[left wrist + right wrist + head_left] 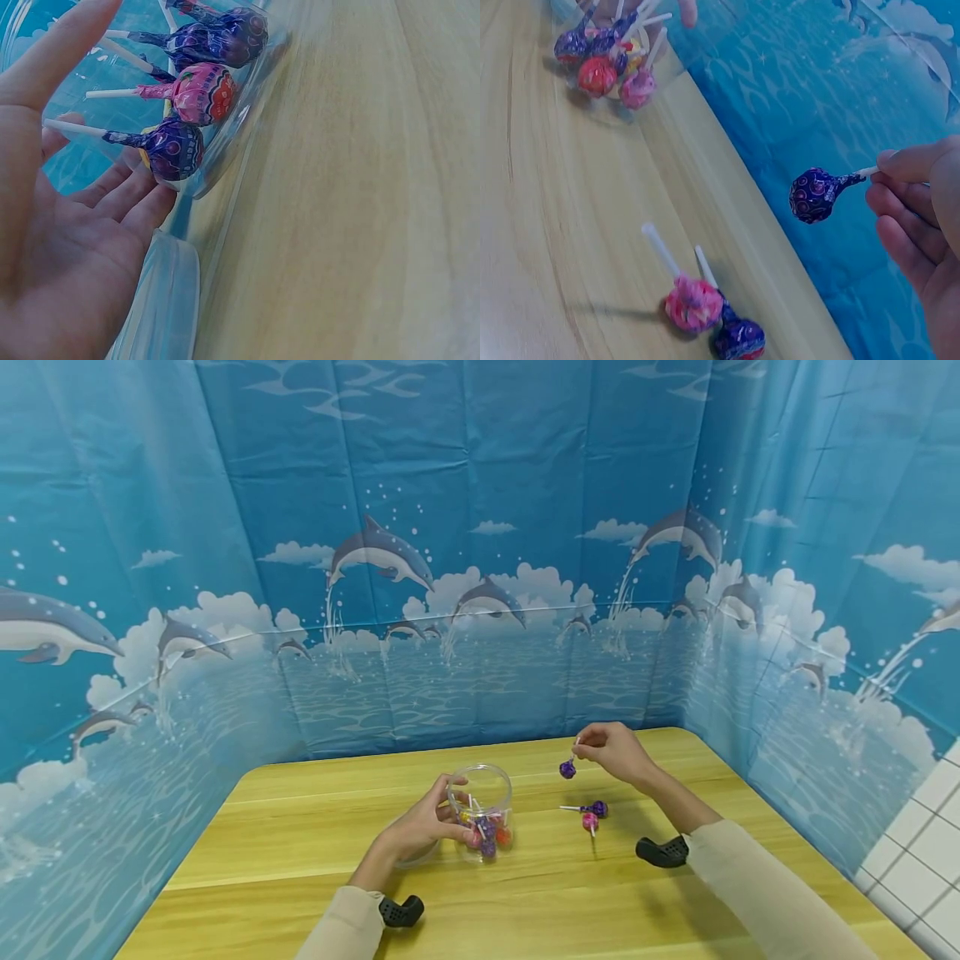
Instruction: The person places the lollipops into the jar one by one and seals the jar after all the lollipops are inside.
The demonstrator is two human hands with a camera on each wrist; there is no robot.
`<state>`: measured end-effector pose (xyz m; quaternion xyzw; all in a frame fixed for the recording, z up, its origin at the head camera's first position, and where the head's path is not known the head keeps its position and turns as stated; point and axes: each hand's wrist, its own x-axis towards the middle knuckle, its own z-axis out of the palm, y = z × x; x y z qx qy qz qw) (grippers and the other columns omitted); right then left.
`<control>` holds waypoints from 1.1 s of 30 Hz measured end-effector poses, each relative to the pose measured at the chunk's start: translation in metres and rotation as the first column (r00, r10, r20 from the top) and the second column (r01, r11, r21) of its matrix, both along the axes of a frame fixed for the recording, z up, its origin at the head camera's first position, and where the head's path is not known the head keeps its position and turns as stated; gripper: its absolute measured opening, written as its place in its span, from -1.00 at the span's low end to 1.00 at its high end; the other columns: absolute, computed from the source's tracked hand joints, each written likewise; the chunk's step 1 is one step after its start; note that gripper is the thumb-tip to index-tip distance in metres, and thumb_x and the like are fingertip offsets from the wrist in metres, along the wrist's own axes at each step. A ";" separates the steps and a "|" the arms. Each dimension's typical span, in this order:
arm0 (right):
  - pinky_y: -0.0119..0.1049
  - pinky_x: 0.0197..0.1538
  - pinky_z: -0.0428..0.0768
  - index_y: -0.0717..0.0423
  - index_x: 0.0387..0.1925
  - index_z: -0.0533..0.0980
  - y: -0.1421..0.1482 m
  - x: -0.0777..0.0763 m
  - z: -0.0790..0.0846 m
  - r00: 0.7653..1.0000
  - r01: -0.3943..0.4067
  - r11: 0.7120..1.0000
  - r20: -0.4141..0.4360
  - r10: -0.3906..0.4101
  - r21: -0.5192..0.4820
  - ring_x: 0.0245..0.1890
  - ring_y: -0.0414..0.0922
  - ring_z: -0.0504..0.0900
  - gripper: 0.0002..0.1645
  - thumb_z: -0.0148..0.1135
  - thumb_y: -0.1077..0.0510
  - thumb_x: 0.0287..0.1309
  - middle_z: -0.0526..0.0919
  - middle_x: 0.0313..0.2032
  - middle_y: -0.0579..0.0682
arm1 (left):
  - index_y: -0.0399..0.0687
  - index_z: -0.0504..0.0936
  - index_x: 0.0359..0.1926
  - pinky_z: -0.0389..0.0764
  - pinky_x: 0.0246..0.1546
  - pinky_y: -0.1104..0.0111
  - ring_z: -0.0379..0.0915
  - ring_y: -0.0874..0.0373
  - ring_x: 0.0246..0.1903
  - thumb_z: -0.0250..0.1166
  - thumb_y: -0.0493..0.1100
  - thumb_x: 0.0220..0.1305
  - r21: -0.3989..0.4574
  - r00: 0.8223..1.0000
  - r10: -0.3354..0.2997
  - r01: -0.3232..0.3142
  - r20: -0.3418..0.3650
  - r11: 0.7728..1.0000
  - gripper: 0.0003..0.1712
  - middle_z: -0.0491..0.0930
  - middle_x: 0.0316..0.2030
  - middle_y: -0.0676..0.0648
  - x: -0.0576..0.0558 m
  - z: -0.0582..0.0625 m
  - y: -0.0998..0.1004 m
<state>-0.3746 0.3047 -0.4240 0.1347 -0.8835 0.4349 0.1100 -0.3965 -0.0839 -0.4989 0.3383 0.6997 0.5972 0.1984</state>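
Note:
My left hand grips the side of a clear, round plastic jar, thumb on one side and fingers round the other. Several wrapped lollipops stand in it, among them a pink lollipop and a purple lollipop, sticks up. Over the table to the right, my right hand pinches another purple lollipop by its white stick, so the candy end hangs down in the head view. Below that hand a purple-wrapped lollipop and a pink-wrapped lollipop lie close together on the table.
A translucent round lid lies on the wooden table beside the left hand, partly hidden by it in the head view. Behind the table hangs a blue dolphin-print curtain. White tiles show at the right.

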 end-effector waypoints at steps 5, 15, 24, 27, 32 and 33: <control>-0.05 -0.10 0.63 0.18 -0.14 0.66 -0.010 0.001 0.007 1.000 -0.028 0.999 0.009 0.028 -0.025 -0.18 -0.04 0.71 -0.86 0.33 0.16 0.41 0.74 -0.26 -0.04 | 0.07 0.14 0.48 0.50 0.16 0.10 0.49 -0.08 0.19 0.55 -0.13 0.24 -0.002 1.000 0.004 -0.004 -0.001 1.000 -0.04 0.36 0.26 -0.23 0.001 0.001 0.000; -0.08 -0.09 0.64 0.20 -0.15 0.67 -0.035 0.003 0.021 0.996 -0.091 0.993 -0.023 0.090 -0.075 -0.18 -0.05 0.72 -0.87 0.34 0.19 0.40 0.76 -0.22 0.05 | 0.08 0.13 0.48 0.52 0.13 0.12 0.50 -0.09 0.18 0.56 -0.15 0.24 0.012 1.000 -0.001 0.001 0.013 1.000 -0.04 0.36 0.24 -0.22 0.000 -0.001 0.000; -0.06 -0.06 0.66 0.16 -0.17 0.68 -0.068 0.007 0.041 0.981 -0.181 0.979 -0.094 0.172 -0.094 -0.19 -0.06 0.74 -0.87 0.38 0.16 0.37 0.75 -0.22 0.10 | 0.08 0.13 0.48 0.51 0.15 0.10 0.50 -0.09 0.19 0.55 -0.15 0.25 0.012 1.000 0.000 -0.001 0.014 1.000 -0.04 0.35 0.26 -0.25 0.000 -0.001 -0.001; -0.08 -0.06 0.66 0.15 -0.18 0.68 -0.079 0.007 0.047 0.974 -0.210 0.973 -0.104 0.201 -0.092 -0.21 -0.06 0.74 -0.88 0.37 0.17 0.37 0.74 -0.23 0.07 | 0.09 0.13 0.49 0.51 0.15 0.10 0.50 -0.09 0.18 0.55 -0.15 0.25 0.006 1.000 0.006 -0.007 0.012 1.000 -0.04 0.36 0.25 -0.24 0.000 0.000 0.000; -0.07 -0.07 0.66 0.15 -0.17 0.68 -0.096 0.008 0.050 0.961 -0.264 0.961 -0.103 0.255 -0.087 -0.23 -0.05 0.74 -0.91 0.36 0.19 0.38 0.74 -0.25 0.07 | 0.10 0.13 0.48 0.49 0.17 0.08 0.50 -0.09 0.17 0.53 -0.17 0.26 -0.002 1.000 0.012 -0.012 0.004 1.000 -0.06 0.36 0.25 -0.22 0.000 -0.001 0.000; -0.06 -0.07 0.67 0.15 -0.17 0.68 -0.099 0.008 0.050 0.958 -0.276 0.958 -0.102 0.267 -0.082 -0.24 -0.06 0.74 -0.91 0.36 0.19 0.38 0.75 -0.25 0.07 | 0.09 0.13 0.48 0.49 0.18 0.08 0.50 -0.09 0.17 0.53 -0.17 0.27 -0.003 1.000 0.011 -0.011 0.002 1.000 -0.06 0.36 0.24 -0.22 -0.001 -0.001 0.000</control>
